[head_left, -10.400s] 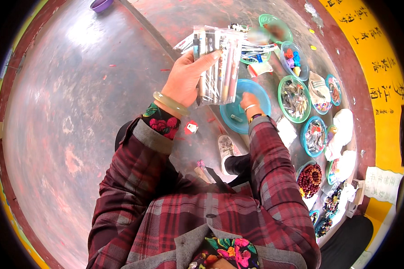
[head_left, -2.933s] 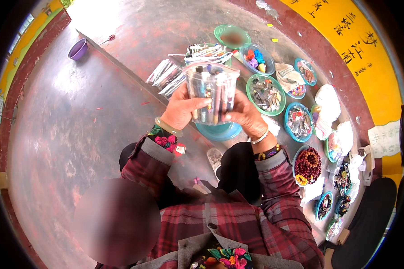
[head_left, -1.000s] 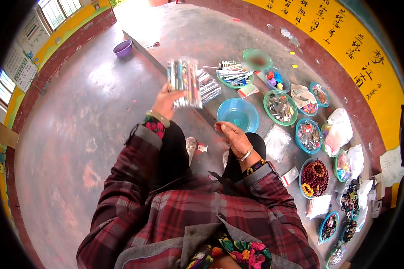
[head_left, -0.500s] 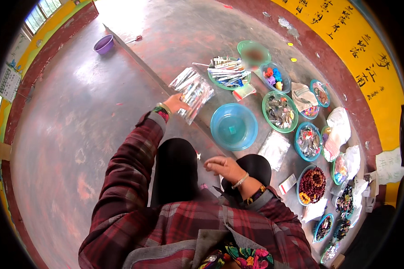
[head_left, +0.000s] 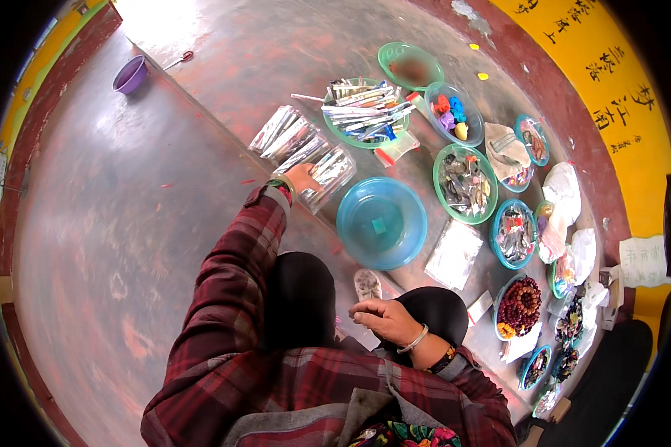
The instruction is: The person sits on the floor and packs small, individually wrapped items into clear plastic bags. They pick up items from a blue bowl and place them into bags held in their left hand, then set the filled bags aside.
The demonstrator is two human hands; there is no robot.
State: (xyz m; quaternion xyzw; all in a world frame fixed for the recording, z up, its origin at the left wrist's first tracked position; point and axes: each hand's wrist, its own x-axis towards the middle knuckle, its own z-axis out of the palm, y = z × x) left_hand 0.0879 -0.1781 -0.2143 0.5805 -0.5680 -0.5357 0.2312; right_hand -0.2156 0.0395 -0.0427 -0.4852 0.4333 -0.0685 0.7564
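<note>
My left hand [head_left: 303,179] is closed on the near edge of a clear plastic bag of pens [head_left: 326,173], which lies on the floor. Just beyond it lies another clear bag of pens [head_left: 279,134]. My right hand [head_left: 386,319] rests over my right knee, palm down, its fingers loosely bent with nothing visible in them. Between my hands and the far baskets stands a blue plastic basin [head_left: 384,257] with a small pale square at its bottom. Past the bags, a green basket [head_left: 338,134] is heaped with loose pens.
Around the right side stand a basin of colourful pieces [head_left: 476,119], a green basket of small packets [head_left: 440,175], a blue basket [head_left: 497,257] and a basin of dark red beads [head_left: 525,298]. Clear bags [head_left: 455,255] lie nearby. Far left are a purple basin [head_left: 130,76] and scissors [head_left: 187,56].
The bag in my left hand has come down flat beside the other bag. My right hand has shifted slightly over the knee. The view has tilted and moved.
</note>
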